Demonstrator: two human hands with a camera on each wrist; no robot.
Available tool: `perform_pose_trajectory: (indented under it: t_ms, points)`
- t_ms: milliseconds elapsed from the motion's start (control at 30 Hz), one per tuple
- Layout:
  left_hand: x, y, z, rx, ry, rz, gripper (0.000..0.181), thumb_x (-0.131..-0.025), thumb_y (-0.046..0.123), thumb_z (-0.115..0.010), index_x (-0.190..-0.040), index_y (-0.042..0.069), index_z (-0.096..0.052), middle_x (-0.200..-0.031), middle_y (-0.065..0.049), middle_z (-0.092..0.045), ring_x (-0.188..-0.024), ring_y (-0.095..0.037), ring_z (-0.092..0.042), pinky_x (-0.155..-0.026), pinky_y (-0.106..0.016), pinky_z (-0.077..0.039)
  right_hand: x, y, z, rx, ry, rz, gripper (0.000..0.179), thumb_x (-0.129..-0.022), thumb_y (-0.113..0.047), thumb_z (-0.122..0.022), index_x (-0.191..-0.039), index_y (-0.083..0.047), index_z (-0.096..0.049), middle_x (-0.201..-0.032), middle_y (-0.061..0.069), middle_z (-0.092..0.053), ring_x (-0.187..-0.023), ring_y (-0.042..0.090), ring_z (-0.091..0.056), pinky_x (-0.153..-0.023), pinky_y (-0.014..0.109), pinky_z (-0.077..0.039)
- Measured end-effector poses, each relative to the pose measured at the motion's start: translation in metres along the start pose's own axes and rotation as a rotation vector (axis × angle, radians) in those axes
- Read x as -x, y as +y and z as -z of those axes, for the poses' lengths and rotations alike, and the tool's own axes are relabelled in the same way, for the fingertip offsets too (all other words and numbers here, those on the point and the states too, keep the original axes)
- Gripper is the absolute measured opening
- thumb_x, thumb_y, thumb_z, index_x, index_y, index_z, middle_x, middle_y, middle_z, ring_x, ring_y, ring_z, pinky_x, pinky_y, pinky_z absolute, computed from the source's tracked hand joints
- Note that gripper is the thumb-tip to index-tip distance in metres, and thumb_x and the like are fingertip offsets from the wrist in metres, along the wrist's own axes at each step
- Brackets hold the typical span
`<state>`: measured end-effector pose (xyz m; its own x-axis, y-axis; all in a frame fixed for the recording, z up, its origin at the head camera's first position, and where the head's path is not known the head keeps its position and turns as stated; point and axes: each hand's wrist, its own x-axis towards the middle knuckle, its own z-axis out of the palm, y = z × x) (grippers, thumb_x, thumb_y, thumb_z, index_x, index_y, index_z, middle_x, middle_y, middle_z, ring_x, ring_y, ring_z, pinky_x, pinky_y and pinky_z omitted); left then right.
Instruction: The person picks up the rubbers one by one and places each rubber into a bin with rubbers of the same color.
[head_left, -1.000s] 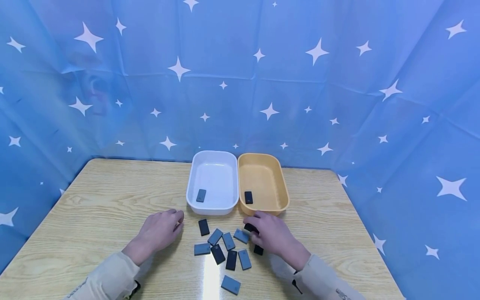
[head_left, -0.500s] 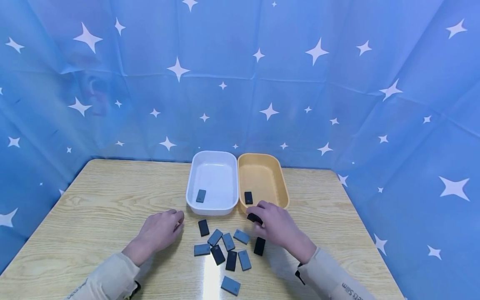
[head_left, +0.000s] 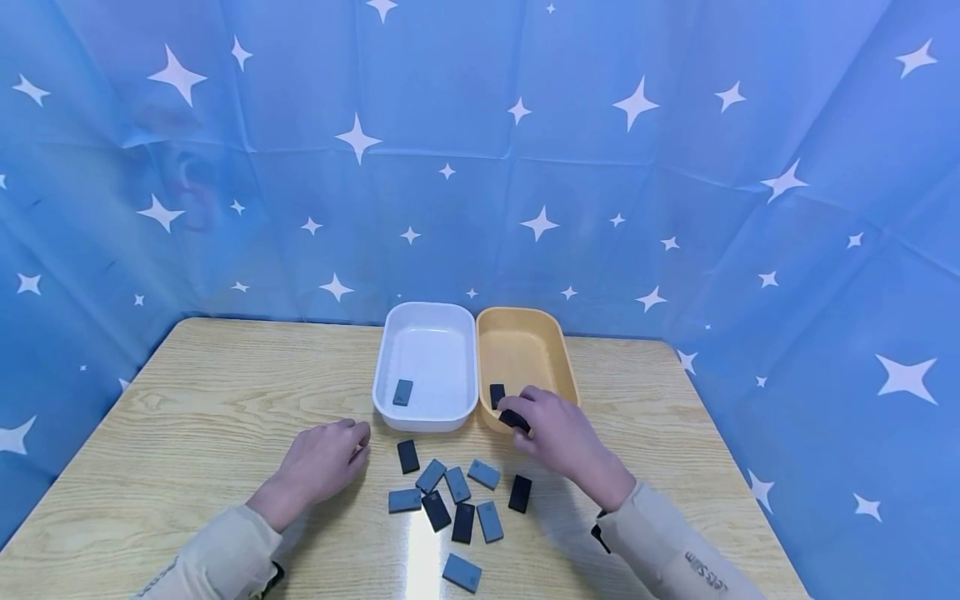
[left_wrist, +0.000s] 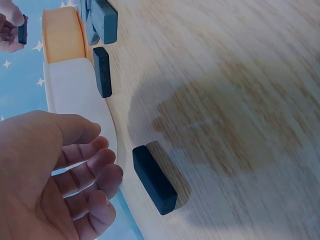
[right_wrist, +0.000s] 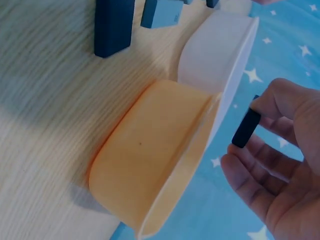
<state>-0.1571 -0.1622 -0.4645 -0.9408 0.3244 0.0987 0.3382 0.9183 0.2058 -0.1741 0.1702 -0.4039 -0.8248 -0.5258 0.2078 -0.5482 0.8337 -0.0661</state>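
Observation:
My right hand (head_left: 557, 433) pinches a small black rectangular block (head_left: 514, 420) between thumb and fingers, over the near edge of the orange bin (head_left: 564, 367). In the right wrist view the held block (right_wrist: 246, 127) is tilted, clear of the bin wall. One black block (head_left: 497, 396) lies inside that bin. Beside it, the white bin (head_left: 390, 350) has a blue-grey block (head_left: 402, 392) in it. My left hand (head_left: 321, 460) hovers at the left with loosely curled fingers, holding nothing; in the left wrist view a dark block (left_wrist: 155, 180) stands on the table near its fingertips.
Several black and blue-grey blocks lie loose in front of the bins, among them a black block (head_left: 408, 457), a blue-grey block (head_left: 461, 572) and another black block (head_left: 520, 493) at the right. A star-patterned blue curtain (head_left: 480, 192) hangs behind the wooden table (head_left: 247, 375).
My right hand has lifted the black block and carried it forward from beside the loose blocks to over the orange bin's near edge. The left hand has stayed put.

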Motion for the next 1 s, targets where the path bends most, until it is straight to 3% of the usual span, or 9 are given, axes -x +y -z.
perform_pose_trajectory:
  t_ms: [767,1000]
  points:
    - [-0.001,0.0,0.001,0.003,0.01,0.009,0.012,-0.088,0.016,-0.063,-0.078,0.018,-0.058,-0.065,0.006,-0.048,-0.054,-0.011,-0.042,-0.048,-0.028,-0.034,-0.021,0.026,-0.007,-0.02,0.02,-0.133,0.034,-0.081,-0.014,-0.073,-0.114,-0.018,-0.068,-0.093,0.005,-0.064,-0.072,0.017,-0.057,-0.059,0.035,-0.05]
    - [-0.001,0.0,0.001,-0.006,0.006,0.013,0.012,-0.088,0.017,-0.063,-0.078,0.018,-0.058,-0.066,0.006,-0.049,-0.054,-0.011,-0.042,-0.048,-0.027,-0.034,-0.03,0.033,-0.017,-0.032,-0.016,-0.191,0.031,-0.085,-0.014,-0.071,-0.116,-0.017,-0.068,-0.097,0.007,-0.066,-0.075,0.019,-0.059,-0.063,0.037,-0.051]
